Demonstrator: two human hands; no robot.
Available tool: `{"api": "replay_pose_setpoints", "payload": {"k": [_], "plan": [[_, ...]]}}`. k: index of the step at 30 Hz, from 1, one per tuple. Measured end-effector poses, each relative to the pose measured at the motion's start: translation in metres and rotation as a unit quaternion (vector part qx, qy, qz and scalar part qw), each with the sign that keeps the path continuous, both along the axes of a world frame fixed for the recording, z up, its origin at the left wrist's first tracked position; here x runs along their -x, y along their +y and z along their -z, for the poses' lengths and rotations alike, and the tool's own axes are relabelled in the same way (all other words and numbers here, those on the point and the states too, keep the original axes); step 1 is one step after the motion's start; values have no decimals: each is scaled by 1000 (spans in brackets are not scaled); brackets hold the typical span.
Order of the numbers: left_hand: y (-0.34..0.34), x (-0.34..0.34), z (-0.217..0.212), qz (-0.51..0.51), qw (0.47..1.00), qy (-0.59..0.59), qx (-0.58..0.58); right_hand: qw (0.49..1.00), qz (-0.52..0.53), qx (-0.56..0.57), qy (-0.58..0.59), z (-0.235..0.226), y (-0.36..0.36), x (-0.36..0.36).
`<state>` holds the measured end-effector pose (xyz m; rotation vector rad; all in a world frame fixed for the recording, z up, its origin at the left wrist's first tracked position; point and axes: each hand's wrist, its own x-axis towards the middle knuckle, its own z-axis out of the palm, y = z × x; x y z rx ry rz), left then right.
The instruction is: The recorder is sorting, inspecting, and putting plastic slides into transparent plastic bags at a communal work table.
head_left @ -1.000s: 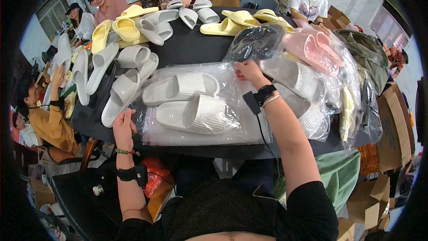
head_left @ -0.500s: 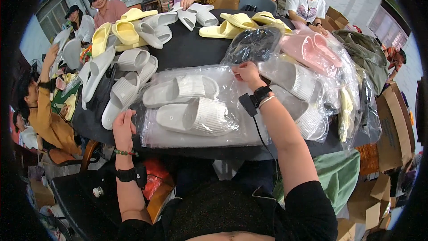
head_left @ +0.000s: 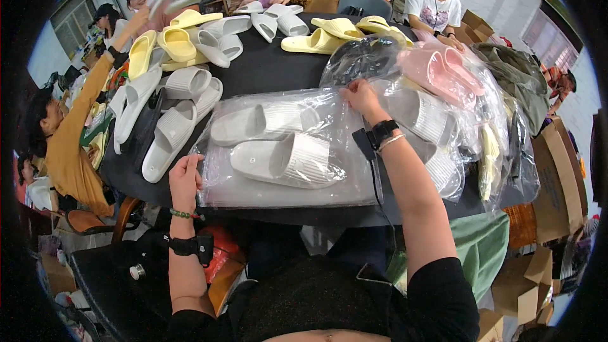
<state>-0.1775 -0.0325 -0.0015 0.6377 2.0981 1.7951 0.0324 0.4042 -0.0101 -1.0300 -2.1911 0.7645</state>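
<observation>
In front of me lies a clear plastic bag with a pair of light grey ribbed slippers inside, toes toward the right. My right hand pinches the bag's far right corner. At the bag's left edge, my left hand has its fingers closed on the plastic. Unbagged grey slippers lie just beyond my left hand. Close to the right of my right hand are more bagged grey slippers. A black pair in clear plastic sits just past it.
The black table also bears yellow slippers and bagged pink slippers. Several people are around it; one in a mustard sleeve reaches out at the left. Cardboard boxes stand at the right. A cable hangs from my right wrist.
My left hand has moved right onto the bag's edge. My right hand has shifted slightly right, and the bagged slippers have slid right. The mustard-sleeved person's arm now stretches toward a co-worker, with slippers between them.
</observation>
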Motion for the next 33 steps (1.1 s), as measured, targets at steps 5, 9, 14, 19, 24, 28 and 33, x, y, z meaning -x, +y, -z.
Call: {"api": "replay_pose_setpoints", "payload": {"k": [5, 9, 14, 19, 24, 28, 33], "plan": [[-10, -7, -9, 4, 1000, -8, -2, 985, -74, -135, -76, -31, -65, -20], [-10, -8, -8, 2, 999, -35, -6, 953, -250, -169, 2, -33, -121, -48], [-1, -20, -27, 66, 997, -41, -7, 913, -304, -61, -265, 11, -128, -104], [-5, -9, -21, 121, 984, -127, -35, 907, -278, -71, -309, -3, -132, -110], [3, 27, -15, 196, 899, -379, -101, 927, -278, -125, -217, -17, -136, -106], [25, 63, -9, 281, 876, -376, -113, 928, -293, -46, -227, 7, -138, -104], [75, 66, -35, 300, 865, -400, -37, 928, -290, -61, -226, 20, -131, -110]]}}
